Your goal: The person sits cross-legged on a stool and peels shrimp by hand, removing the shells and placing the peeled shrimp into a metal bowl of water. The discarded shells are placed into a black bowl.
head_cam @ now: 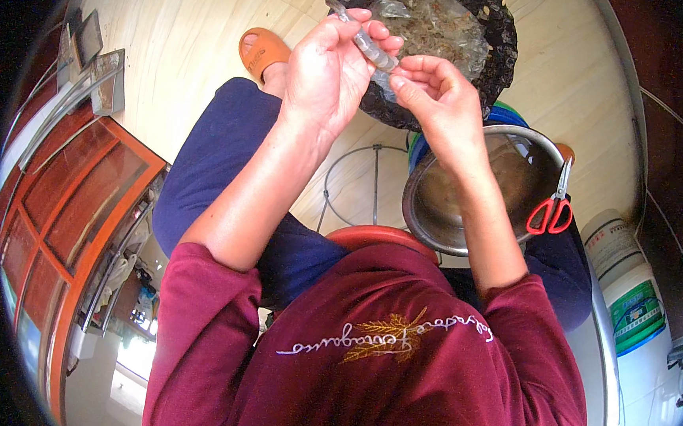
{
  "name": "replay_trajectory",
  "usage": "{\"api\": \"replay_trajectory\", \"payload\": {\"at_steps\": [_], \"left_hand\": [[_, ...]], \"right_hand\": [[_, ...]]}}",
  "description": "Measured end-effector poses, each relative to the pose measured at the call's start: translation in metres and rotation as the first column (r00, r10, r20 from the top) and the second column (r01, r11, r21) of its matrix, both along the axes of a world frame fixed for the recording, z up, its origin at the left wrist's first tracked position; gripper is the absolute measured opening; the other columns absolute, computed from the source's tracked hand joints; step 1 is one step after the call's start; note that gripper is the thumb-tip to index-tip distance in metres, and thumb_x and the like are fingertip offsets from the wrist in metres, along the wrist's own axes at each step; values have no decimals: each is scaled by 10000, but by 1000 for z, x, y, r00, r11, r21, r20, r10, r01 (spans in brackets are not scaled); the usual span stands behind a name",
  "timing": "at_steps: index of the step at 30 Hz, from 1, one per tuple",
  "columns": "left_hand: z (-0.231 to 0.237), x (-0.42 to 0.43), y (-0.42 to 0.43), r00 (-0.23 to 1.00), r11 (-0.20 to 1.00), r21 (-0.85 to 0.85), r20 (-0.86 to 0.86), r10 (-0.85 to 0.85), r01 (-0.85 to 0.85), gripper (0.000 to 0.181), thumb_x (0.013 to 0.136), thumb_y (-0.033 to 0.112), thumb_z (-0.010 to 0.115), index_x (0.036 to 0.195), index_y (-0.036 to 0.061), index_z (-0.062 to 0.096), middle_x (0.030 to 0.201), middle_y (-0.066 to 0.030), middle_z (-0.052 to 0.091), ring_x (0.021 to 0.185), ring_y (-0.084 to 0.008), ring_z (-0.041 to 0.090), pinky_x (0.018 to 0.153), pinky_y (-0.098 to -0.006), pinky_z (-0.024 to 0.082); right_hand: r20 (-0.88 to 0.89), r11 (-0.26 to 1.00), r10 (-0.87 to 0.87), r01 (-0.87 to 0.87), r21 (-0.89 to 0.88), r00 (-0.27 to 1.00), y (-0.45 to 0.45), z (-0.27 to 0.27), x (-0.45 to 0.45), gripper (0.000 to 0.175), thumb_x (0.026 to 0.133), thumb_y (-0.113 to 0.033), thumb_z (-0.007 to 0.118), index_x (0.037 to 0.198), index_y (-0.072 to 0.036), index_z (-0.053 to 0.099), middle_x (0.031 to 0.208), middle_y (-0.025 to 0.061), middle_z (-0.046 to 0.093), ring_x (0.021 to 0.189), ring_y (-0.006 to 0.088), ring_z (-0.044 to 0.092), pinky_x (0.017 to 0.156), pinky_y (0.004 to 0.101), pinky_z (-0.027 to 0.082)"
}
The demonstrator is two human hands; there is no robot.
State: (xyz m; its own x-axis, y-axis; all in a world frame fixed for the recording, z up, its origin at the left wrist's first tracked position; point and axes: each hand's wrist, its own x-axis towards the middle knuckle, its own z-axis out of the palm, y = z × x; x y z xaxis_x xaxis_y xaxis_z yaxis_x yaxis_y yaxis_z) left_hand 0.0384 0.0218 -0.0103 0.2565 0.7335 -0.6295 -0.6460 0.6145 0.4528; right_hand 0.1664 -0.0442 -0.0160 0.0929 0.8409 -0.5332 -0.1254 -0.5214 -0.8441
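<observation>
A grey, translucent raw shrimp [372, 48] lies across the fingers of my left hand [331, 73], its tail towards the upper left. The thumb and fingertips of my right hand [441, 101] pinch at the shrimp's lower right end. Beyond both hands stands a bin lined with a black plastic bag [500, 52], holding shrimp waste and clear plastic. Under my right forearm is a metal basin [416, 209] with liquid in it. Red-handled scissors [550, 213] rest over the basin's right rim, blades pointing away from me.
A red round stool or basin edge [375, 234] shows between my knees, beside a thin metal ring stand [375, 186] on the floor. An orange-framed cabinet [90, 195] is at left; a white bucket [635, 305] with a green label stands at right.
</observation>
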Motion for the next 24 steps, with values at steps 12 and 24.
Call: {"api": "replay_trajectory", "payload": {"at_steps": [12,24], "left_hand": [[0,1,-4,967,985,59,-208,-145,161,332,781,-49,460,1102,-33,376,967,-199,538,975,-350,548,895,-437,436],[8,1,1,986,992,73,-137,-92,103,274,824,31,410,1091,-10,364,968,-203,535,873,-295,581,801,-389,468]], "right_hand": [[-461,950,-272,159,-269,845,5,3,8,87,812,-72,584,842,1,548,778,71,605,662,133,595,614,244,515],[783,824,101,-492,280,614,11,19,36,359,693,-233,692,1010,-83,616,1070,129,551,975,309,535,817,380,446]]}}
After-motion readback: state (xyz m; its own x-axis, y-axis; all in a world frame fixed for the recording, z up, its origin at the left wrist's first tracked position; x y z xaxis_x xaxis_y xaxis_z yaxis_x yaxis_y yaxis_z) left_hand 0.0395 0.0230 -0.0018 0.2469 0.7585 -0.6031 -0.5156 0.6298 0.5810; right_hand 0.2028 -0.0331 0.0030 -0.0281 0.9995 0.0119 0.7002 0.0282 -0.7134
